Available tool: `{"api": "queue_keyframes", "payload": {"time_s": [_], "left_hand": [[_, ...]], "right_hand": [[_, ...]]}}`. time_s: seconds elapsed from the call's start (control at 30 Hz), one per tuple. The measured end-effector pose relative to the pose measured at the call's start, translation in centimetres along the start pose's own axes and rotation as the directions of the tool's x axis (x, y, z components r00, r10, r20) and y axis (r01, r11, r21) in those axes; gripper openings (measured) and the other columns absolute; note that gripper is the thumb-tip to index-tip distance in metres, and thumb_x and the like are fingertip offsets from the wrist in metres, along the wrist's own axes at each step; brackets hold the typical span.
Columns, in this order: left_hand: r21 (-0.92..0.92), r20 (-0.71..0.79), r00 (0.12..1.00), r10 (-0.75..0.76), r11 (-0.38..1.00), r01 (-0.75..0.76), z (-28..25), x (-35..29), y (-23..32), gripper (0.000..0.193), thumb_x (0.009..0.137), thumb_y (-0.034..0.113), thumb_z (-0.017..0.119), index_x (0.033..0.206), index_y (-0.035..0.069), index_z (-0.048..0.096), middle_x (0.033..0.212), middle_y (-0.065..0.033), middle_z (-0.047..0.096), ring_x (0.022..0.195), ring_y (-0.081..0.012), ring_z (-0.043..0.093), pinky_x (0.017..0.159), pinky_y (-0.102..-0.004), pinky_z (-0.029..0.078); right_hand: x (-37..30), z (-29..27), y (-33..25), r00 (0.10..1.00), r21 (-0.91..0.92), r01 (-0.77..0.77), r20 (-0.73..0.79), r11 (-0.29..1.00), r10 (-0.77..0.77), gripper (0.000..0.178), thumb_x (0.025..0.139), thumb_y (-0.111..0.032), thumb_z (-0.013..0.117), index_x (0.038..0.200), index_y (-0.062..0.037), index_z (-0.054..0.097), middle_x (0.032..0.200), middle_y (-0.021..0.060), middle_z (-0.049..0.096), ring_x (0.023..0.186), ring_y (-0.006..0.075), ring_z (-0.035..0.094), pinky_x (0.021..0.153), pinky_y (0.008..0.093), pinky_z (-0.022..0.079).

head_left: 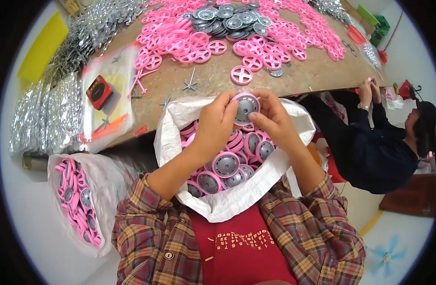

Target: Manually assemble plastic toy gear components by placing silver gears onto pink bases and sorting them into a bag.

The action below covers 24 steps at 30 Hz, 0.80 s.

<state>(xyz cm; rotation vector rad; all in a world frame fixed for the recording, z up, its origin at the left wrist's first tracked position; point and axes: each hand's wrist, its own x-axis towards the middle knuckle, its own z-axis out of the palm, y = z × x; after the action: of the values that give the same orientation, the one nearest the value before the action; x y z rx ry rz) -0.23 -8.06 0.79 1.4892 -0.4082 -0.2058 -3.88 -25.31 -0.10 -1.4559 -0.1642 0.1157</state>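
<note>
Between my two hands is a toy wheel [246, 107], a grey hubcap disc set in a pink ring. My left hand [221, 118] grips its left edge. My right hand [270, 114] closes on its right side, the thumb pressing on the grey face. Both hands are over the mouth of a white woven sack [222, 209], which holds many assembled pink-and-grey wheels [226, 164]. On the table just beyond lie a loose pink ring [241, 75] with cross spokes and a grey disc [276, 72].
Heaps of pink rings [180, 40] and grey discs [227, 21] cover the far table [172, 78]. A red device [100, 92] lies on plastic bags at left, near silver packets [47, 114]. Another wheel-filled bag [108, 178] stands at lower left. A co-worker [370, 147] sits at right.
</note>
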Motion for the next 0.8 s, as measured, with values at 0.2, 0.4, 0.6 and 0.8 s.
{"api": "queue_keyframes", "payload": {"time_s": [0.2,0.4,0.6,0.8], "left_hand": [[0.268,0.367,0.892,-0.263,0.948,0.170,-1.9,-0.4,0.1,0.029,0.096,0.020,0.048,0.115,-0.001,0.056,0.090,-0.0030,0.061,0.082,-0.0095,0.060,0.067,-0.0254,0.051],[0.688,0.137,0.986,0.095,0.707,-0.164,-5.2,4.7,-1.6,0.031,0.086,0.022,0.059,0.112,0.005,0.061,0.095,-0.0142,0.067,0.078,-0.0247,0.065,0.068,-0.0349,0.050],[0.936,0.090,0.907,0.411,0.275,-0.217,-10.9,13.5,-8.7,0.014,0.077,0.011,0.057,0.088,0.007,0.064,0.093,-0.0123,0.062,0.086,-0.0326,0.061,0.073,-0.0447,0.049],[0.962,0.227,0.875,0.427,0.043,-0.271,-10.7,16.0,-10.5,0.010,0.074,0.010,0.057,0.082,0.008,0.063,0.089,-0.0077,0.058,0.090,-0.0273,0.055,0.079,-0.0418,0.044]], "right_hand": [[-1.6,-1.5,-1.4,0.969,-0.123,-0.180,0.150,0.976,0.198,0.048,0.086,-0.007,0.062,0.128,-0.0064,0.040,0.105,0.0042,0.057,0.091,0.0097,0.055,0.072,0.0229,0.045],[2.0,-7.3,-3.1,0.993,-0.605,-0.078,0.021,0.792,0.114,0.024,0.087,-0.012,0.062,0.109,-0.0019,0.063,0.095,0.0012,0.062,0.086,0.0094,0.057,0.075,0.0238,0.045],[15.6,-13.2,-0.7,0.956,-0.747,0.009,-0.189,0.665,-0.224,0.027,0.086,-0.020,0.061,0.108,-0.0038,0.062,0.089,0.0051,0.064,0.080,0.0128,0.060,0.069,0.0255,0.047],[25.1,-17.7,4.3,0.854,-0.971,-0.101,-0.196,0.217,-0.481,0.039,0.080,-0.033,0.066,0.110,-0.0085,0.063,0.094,0.0125,0.067,0.087,0.0292,0.065,0.076,0.0403,0.050]]}}
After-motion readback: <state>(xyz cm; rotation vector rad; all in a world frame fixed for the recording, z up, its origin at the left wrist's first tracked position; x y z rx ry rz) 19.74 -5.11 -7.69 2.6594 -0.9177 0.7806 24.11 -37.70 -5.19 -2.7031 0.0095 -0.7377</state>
